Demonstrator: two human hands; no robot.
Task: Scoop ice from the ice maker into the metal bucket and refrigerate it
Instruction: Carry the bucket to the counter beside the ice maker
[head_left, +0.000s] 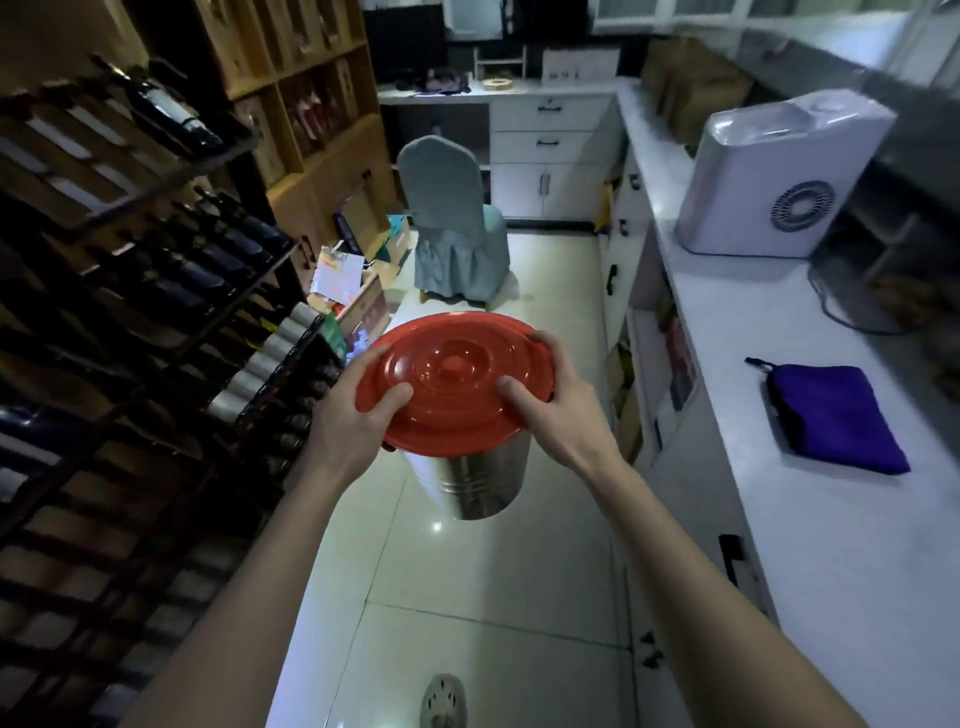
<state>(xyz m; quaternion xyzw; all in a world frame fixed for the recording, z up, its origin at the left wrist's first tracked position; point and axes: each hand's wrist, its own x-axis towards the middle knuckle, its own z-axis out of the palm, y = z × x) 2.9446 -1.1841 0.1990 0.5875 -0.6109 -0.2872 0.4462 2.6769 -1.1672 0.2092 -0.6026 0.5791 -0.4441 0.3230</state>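
Observation:
A shiny metal bucket (475, 480) with a red plastic lid (452, 379) hangs in the air over the tiled floor, carried between both hands. My left hand (353, 421) grips the lid's left rim, thumb on top. My right hand (556, 400) grips the right rim, thumb on top and fingers curled over the far edge. The lid covers the bucket's inside. A white ice maker (769, 176) with a round vent stands on the counter at the right, wrapped in clear film.
A white counter (831, 519) runs along the right with a purple cloth (831, 415) on it. Wine racks (130, 291) full of bottles line the left. A covered chair (452, 218) and boxes stand ahead; a floor drain (443, 701) lies near my feet.

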